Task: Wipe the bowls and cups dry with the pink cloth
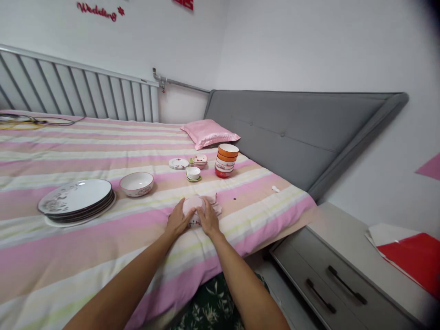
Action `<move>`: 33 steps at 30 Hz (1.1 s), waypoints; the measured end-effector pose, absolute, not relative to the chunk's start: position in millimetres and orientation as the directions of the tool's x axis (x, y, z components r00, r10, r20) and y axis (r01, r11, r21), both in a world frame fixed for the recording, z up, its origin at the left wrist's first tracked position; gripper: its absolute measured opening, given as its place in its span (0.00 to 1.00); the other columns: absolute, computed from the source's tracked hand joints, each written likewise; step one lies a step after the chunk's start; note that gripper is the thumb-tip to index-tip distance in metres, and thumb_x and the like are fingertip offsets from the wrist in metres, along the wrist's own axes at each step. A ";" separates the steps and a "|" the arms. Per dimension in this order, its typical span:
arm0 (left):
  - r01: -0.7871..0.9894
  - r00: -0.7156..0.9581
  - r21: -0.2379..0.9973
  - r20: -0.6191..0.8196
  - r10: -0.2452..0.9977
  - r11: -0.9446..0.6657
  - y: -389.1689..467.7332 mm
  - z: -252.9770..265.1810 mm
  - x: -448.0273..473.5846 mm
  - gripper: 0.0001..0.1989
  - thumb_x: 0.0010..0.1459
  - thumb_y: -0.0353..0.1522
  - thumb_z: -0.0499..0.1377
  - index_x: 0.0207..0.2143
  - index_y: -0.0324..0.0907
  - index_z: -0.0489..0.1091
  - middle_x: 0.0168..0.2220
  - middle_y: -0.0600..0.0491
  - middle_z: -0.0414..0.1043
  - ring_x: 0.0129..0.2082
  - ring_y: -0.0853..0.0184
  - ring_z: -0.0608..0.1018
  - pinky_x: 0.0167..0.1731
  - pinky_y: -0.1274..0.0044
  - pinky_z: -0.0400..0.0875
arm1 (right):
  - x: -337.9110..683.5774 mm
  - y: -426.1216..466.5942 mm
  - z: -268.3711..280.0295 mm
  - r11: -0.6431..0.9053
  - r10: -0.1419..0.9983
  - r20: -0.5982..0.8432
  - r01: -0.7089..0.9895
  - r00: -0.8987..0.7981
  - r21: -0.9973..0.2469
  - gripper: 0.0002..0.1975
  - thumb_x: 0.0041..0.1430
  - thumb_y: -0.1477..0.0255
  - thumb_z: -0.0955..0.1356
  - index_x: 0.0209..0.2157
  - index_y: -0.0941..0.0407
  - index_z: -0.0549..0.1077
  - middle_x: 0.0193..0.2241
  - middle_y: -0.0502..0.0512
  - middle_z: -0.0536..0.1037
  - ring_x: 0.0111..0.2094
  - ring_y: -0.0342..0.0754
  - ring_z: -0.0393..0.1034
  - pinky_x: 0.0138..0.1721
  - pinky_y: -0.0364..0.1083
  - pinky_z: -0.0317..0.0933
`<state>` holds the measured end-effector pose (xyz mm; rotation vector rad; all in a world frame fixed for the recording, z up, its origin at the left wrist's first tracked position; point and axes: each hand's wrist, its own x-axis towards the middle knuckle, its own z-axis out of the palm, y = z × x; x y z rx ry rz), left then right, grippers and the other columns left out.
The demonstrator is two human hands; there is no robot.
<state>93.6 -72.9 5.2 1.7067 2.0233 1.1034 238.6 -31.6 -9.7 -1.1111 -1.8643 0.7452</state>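
Near the front edge of the bed, my left hand (176,221) and my right hand (208,218) close round the two sides of a small bowl (195,223). White with small red marks shows on the bowl's near side. A pale pink cloth (215,204) lies at the bowl, spreading out to the right beyond my right fingers. My thumbs come close together at the front; the fingertips are partly hidden. Beyond my hands stand a stack of small white bowls (193,173), small plates (178,163) and small square dishes (200,159).
To the left are a white bowl with a pink rim (136,184) and a stack of oval plates (77,197). A tall stack of orange, white and red bowls (227,160) stands before a pink pillow (210,133). At right is a grey nightstand (330,266). Cables (41,121) lie far left.
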 end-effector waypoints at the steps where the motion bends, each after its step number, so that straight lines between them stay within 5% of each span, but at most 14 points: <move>1: 0.736 -0.247 0.676 0.260 0.933 0.006 -76.6 4.9 92.8 0.37 0.60 0.49 0.48 0.63 0.31 0.50 0.62 0.36 0.57 0.61 0.53 0.62 0.59 0.64 0.55 | 240.2 -35.0 -9.1 0.442 0.894 0.349 0.426 -0.280 -0.790 0.31 0.64 0.58 0.59 0.62 0.61 0.56 0.61 0.64 0.61 0.62 0.53 0.55 0.61 0.53 0.49; 15: 0.824 -0.096 0.560 0.274 0.957 -0.078 -117.5 -1.7 78.4 0.30 0.62 0.34 0.46 0.65 0.37 0.47 0.63 0.42 0.58 0.65 0.56 0.56 0.59 0.65 0.55 | 254.1 -71.0 -12.8 0.548 0.836 0.424 0.559 -0.348 -0.622 0.30 0.64 0.64 0.60 0.65 0.58 0.52 0.63 0.60 0.57 0.64 0.52 0.51 0.62 0.53 0.48; 20: 0.813 -0.146 0.581 0.259 0.955 -0.033 -126.0 -2.4 75.6 0.29 0.61 0.31 0.44 0.65 0.41 0.49 0.60 0.43 0.62 0.60 0.56 0.65 0.55 0.65 0.62 | 254.5 -82.0 -14.0 0.535 0.842 0.441 0.588 -0.310 -0.607 0.30 0.63 0.67 0.61 0.64 0.56 0.53 0.62 0.58 0.61 0.62 0.51 0.57 0.60 0.51 0.53; 33: 0.817 -0.132 0.575 0.271 0.953 -0.051 -138.8 -15.2 78.8 0.23 0.65 0.34 0.49 0.61 0.39 0.56 0.62 0.42 0.59 0.62 0.57 0.62 0.59 0.57 0.55 | 250.2 -94.2 -26.4 0.408 0.892 0.422 0.689 -0.162 -0.599 0.29 0.58 0.73 0.63 0.62 0.54 0.58 0.57 0.55 0.69 0.51 0.52 0.69 0.53 0.48 0.61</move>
